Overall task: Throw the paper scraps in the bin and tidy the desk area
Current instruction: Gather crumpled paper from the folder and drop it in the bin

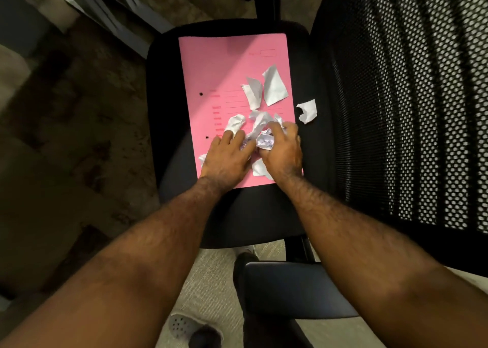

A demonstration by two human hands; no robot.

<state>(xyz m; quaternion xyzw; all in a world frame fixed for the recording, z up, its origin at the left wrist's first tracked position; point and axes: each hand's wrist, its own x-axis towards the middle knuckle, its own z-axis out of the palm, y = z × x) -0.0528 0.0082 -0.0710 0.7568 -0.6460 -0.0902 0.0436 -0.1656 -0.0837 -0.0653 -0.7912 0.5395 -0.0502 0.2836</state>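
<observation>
White paper scraps (pixel 260 133) bunch between left hand (pixel 227 157) and right hand (pixel 284 149).

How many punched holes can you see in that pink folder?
2, both near the left edge of the pink folder: the far hole and the near hole, beside the left hand. The hands may hide more.

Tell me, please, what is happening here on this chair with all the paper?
A person is gathering torn white paper scraps off a pink folder lying on a black office chair seat. The right hand closes on a crumpled scrap, while the left hand rests open among others. One scrap lies off the folder. No bin is visible.
</observation>
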